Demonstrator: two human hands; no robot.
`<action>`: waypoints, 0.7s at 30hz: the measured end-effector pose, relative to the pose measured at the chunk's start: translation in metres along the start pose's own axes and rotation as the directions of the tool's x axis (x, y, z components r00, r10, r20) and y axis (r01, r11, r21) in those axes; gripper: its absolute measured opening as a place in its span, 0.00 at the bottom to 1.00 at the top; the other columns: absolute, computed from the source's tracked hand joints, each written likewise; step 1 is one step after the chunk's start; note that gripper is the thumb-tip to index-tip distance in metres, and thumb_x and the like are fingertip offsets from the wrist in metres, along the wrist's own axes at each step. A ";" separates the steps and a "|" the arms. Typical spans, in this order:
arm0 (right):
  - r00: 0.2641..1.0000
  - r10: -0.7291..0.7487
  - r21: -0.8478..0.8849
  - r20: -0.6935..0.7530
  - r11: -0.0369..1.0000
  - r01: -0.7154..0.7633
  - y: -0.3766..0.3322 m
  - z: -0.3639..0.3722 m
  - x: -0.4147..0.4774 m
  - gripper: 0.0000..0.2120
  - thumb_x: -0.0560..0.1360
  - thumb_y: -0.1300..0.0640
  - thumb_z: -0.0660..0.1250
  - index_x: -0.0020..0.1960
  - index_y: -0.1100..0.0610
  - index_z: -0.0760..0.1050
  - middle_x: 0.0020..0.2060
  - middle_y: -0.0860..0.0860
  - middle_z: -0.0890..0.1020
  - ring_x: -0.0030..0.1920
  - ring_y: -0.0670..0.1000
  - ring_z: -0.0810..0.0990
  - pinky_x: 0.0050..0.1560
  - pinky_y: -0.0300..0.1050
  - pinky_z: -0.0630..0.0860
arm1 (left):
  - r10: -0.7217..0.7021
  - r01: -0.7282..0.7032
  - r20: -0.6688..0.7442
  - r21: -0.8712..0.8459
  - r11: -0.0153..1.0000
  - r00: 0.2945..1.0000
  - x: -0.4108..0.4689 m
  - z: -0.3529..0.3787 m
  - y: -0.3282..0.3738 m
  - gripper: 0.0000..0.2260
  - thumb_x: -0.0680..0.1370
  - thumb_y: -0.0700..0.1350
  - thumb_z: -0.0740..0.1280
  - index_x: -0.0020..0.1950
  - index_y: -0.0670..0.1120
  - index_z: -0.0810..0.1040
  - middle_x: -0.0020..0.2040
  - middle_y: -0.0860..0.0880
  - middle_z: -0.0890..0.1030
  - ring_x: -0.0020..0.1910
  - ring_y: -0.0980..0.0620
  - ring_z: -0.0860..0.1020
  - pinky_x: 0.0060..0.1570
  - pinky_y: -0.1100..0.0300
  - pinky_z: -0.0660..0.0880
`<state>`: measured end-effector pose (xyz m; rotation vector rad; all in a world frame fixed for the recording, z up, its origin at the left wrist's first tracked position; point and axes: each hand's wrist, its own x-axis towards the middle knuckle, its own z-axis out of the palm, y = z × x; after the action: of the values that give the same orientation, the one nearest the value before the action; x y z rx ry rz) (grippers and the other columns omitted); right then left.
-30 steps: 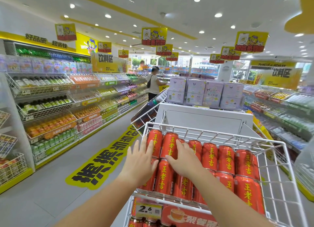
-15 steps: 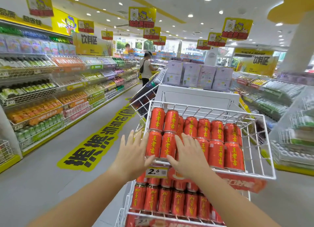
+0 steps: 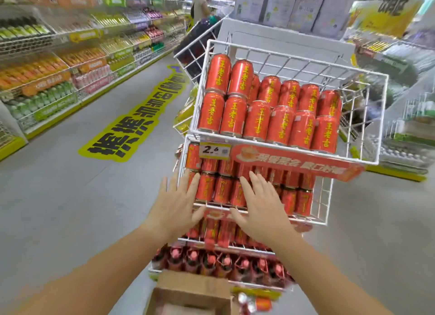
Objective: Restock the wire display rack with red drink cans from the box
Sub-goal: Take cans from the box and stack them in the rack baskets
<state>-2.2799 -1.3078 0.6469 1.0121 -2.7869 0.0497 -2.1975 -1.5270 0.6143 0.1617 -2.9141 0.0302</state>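
Note:
A white wire display rack (image 3: 381,117) stands in front of me with several tiers. Its top basket holds two layers of red drink cans (image 3: 256,119) with yellow lettering. The second tier (image 3: 324,197) is also stacked with red cans. My left hand (image 3: 175,201) hovers empty with fingers spread at that tier's front left corner. My right hand (image 3: 261,204) is spread flat in front of the same tier's cans, holding nothing. A brown cardboard box (image 3: 190,293) with its flaps open sits on the floor below my arms; its inside is mostly hidden.
A lower tier holds dark bottles with red caps (image 3: 211,263). A price tag reading 2.6 (image 3: 214,150) hangs on the top basket. Long shelves of drinks (image 3: 58,74) line the left of the aisle. A person (image 3: 201,4) stands far down it.
My view has tilted down and the rack looks closer. Both hands dropped from the top basket's cans to the front of the second tier. The cardboard box has come into sight.

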 end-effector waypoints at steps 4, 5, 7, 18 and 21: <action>0.992 -0.048 0.012 0.116 0.999 0.047 -0.001 0.058 -0.024 0.41 0.75 0.33 0.55 0.79 0.58 0.61 0.78 0.60 0.61 0.78 0.61 0.59 0.77 0.59 0.58 | -0.037 0.036 0.090 0.006 0.999 0.995 -0.027 0.050 0.008 0.36 0.77 0.63 0.55 0.76 0.38 0.68 0.71 0.32 0.72 0.70 0.29 0.69 0.63 0.33 0.70; 0.987 -0.062 0.021 0.147 0.998 0.060 -0.002 0.075 -0.030 0.41 0.74 0.33 0.56 0.78 0.58 0.62 0.77 0.61 0.62 0.77 0.62 0.60 0.77 0.60 0.58 | -0.041 0.041 0.109 0.004 0.999 0.993 -0.035 0.065 0.010 0.36 0.77 0.63 0.55 0.76 0.38 0.66 0.72 0.32 0.71 0.70 0.29 0.68 0.64 0.33 0.69; 0.973 -0.083 0.064 0.213 0.995 0.071 -0.005 0.113 -0.044 0.42 0.72 0.33 0.57 0.77 0.59 0.63 0.77 0.61 0.64 0.77 0.62 0.61 0.76 0.61 0.59 | -0.052 0.055 0.153 -0.018 0.998 0.987 -0.052 0.097 0.015 0.37 0.77 0.63 0.54 0.78 0.38 0.65 0.73 0.33 0.70 0.72 0.29 0.67 0.67 0.33 0.67; 0.846 -0.113 0.167 0.522 0.986 0.029 -0.027 0.371 -0.137 0.43 0.72 0.33 0.59 0.78 0.59 0.62 0.78 0.61 0.62 0.78 0.62 0.59 0.77 0.58 0.57 | -0.043 0.083 0.451 -0.068 0.994 0.892 -0.176 0.331 0.033 0.36 0.76 0.60 0.54 0.76 0.37 0.68 0.72 0.32 0.70 0.72 0.29 0.68 0.67 0.33 0.68; 0.793 -0.097 0.175 0.601 0.984 -0.013 -0.036 0.442 -0.166 0.42 0.74 0.34 0.59 0.80 0.57 0.56 0.79 0.59 0.58 0.79 0.61 0.54 0.78 0.62 0.53 | -0.041 0.093 0.533 -0.072 0.993 0.845 -0.208 0.399 0.040 0.35 0.77 0.60 0.52 0.77 0.39 0.67 0.74 0.34 0.69 0.74 0.32 0.66 0.69 0.35 0.67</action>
<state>-2.1996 -1.2702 0.1816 1.3299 -3.3865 -0.0576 -2.0877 -1.4779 0.1788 0.2992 -3.4532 -0.1979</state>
